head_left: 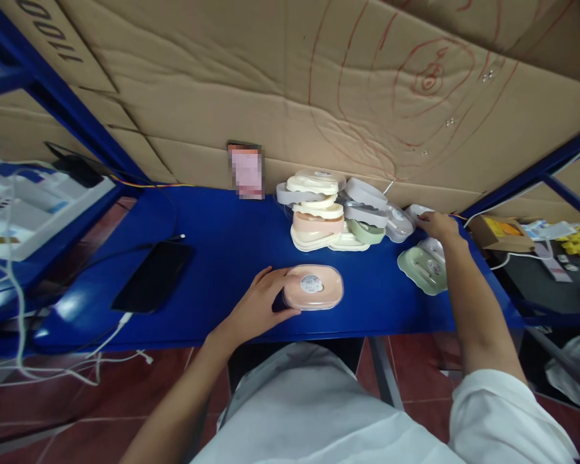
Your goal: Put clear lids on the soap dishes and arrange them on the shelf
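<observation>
A pink plastic soap box (319, 293) with a round-edged label on top rests on the blue table near its front edge. My left hand (270, 293) grips its left end, thumb at the front and fingers behind. At the back right, my right hand (437, 227) has its fingers closed on a pale grey-white item (418, 211), whose kind is partly hidden. Below that hand lies a green soap dish (423, 270), partly covered by my forearm. Left of it is a translucent grey soap dish (399, 222). A piled stack of cream, pink, grey and green soap box parts (318, 222) stands at the back middle.
A black phone (152, 277) with a white cable lies on the left of the table (212, 225). Another phone-like device (246, 171) leans on the cardboard wall (198, 96). Blue frame posts rise at both sides. An open carton (502, 235) sits beyond the right end.
</observation>
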### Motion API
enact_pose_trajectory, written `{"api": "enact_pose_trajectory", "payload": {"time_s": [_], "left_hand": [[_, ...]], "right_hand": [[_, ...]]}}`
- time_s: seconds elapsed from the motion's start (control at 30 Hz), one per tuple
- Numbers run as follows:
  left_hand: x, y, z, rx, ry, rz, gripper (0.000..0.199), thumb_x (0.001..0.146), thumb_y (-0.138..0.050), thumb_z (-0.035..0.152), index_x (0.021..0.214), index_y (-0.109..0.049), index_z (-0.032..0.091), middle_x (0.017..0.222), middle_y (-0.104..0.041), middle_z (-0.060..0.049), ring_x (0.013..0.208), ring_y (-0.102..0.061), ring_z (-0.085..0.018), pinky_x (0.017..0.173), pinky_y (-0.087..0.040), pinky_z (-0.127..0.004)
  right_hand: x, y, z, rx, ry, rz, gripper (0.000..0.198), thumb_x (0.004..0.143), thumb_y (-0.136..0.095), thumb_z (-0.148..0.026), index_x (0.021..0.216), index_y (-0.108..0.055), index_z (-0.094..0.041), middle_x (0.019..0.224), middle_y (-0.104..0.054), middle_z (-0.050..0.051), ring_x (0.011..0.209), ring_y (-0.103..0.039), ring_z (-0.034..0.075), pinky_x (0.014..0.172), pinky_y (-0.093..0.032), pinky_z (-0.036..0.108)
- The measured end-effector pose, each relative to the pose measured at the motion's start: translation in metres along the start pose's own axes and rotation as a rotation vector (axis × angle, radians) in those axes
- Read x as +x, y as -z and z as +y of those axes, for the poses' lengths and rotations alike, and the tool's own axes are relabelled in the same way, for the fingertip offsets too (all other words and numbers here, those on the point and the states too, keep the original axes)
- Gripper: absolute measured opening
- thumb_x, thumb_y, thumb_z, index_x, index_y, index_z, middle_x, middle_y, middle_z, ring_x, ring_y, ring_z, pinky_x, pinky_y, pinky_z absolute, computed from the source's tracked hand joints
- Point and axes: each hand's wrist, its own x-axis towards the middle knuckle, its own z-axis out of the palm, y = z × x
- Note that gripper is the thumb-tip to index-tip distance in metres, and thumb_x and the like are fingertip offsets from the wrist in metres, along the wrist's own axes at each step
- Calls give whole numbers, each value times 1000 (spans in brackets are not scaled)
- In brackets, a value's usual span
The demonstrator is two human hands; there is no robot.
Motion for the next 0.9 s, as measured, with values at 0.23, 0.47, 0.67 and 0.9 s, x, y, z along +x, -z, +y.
{"api": "enact_pose_trajectory", "payload": {"time_s": [0.23,0.47,0.67,0.9], "left_hand": [[-3,1,-1,11,72,217,62,89,-85,46,142,-58,28,143,-71,-9,137,-65,-32,126,-43,-58],[-9,3,-3,-64,223,526,72,89,-83,60,146,-55,26,142,-69,-12,134,-68,-33,115,-56,-52],[-8,3,-1,-112,214,623,78,89,-83,59,151,-49,24,148,-64,-14,138,-65,-33,115,-56,-51],[-10,-2,24,-24,34,388,59,95,-79,50,144,-56,28,153,-62,-14,144,-60,-35,120,-50,-57]], "right_hand": [[-63,22,-15,-54,200,342,45,104,-55,-61,126,-75,-28,124,-79,17,122,-72,44,107,-52,71],[-239,-16,-119,-73,772,264,53,104,-68,-19,155,-57,-30,129,-80,7,113,-77,28,108,-49,49],[-279,-68,-184,145,941,6,44,107,-62,-18,150,-61,-24,128,-79,8,119,-74,25,111,-52,45],[-255,-56,-186,270,864,127,73,96,-81,-39,161,-49,-40,162,-54,12,157,-43,43,123,-44,69]]}}
